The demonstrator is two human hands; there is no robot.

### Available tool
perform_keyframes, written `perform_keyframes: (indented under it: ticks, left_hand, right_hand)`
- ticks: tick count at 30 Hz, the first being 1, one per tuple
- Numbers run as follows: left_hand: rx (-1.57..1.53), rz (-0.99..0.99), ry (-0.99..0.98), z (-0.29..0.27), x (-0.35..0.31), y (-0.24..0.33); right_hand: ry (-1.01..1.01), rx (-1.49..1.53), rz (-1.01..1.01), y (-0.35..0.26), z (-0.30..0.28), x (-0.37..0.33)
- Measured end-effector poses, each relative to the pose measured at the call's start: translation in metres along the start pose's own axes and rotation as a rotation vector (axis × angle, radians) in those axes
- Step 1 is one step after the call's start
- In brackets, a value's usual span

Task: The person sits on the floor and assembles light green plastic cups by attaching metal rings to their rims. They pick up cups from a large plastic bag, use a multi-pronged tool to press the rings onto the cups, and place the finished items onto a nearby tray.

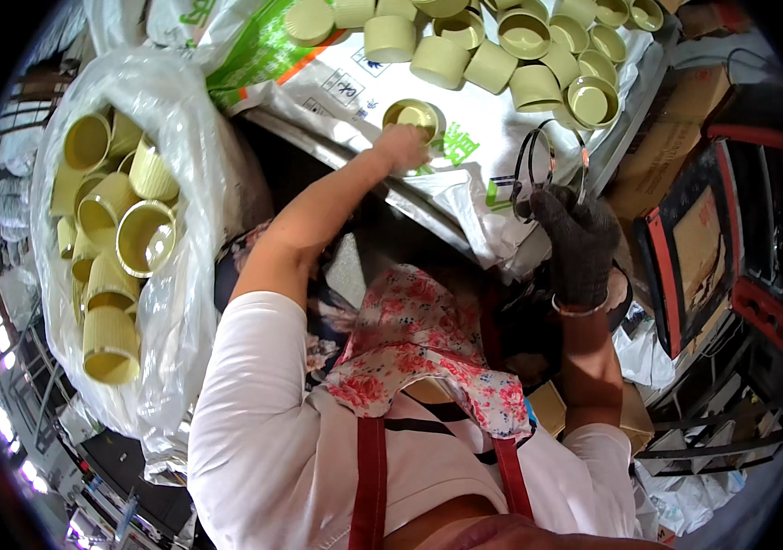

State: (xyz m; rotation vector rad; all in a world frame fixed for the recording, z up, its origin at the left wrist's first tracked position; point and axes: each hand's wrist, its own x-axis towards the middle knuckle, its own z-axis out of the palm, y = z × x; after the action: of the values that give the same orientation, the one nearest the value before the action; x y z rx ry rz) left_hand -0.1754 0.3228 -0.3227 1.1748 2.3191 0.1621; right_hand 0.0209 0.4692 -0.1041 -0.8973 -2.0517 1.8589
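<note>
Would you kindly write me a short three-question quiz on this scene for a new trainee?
1. True or false: the left hand is gloved.
2. What does the right hand hold: A) a thin wire handle, B) a brush, C) a knife?
3. Where do the pale yellow pots on the person's left lie?

Key
1. False; it is bare and touches a pale yellow pot.
2. A.
3. In a clear plastic bag.
</note>
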Motion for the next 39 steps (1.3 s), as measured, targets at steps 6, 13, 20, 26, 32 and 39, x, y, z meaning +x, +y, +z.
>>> perform_keyframes:
  ticks: [6,13,20,26,32,39]
  left_hand:
    - [0.093,-0.011,-0.053,0.037,0.026,-0.013]
    - [-0.352,-0.047,0.315,-0.035,0.015,0.001]
    - [-0.66,-0.016,0.233,-0.041,0.029,0.017]
    - [-0.267,0.187,0.387,-0.066,0.081,0.014]
    - [0.162,0.014,0.365,-0.048,0.153,-0.039]
    - [-0.182,-0.034,0.299,-0.04,0.086,-0.026]
  right_hand:
    - [-0.03,-0.197,-0.151,0.006,-0.008,0.003]
    - [0.117,0.07,-0.018,-0.005,-0.003,0.003]
    - [0.12,0.083,-0.048,0.002,-0.006,-0.002]
    - [0.171,0.17,0.009,-0.005,-0.01,0.01]
    - [0.076,-0.018,0.051,0.0,-0.007,0.011]
    - [0.113,-0.007,0.028,-0.005,-0.006,0.011]
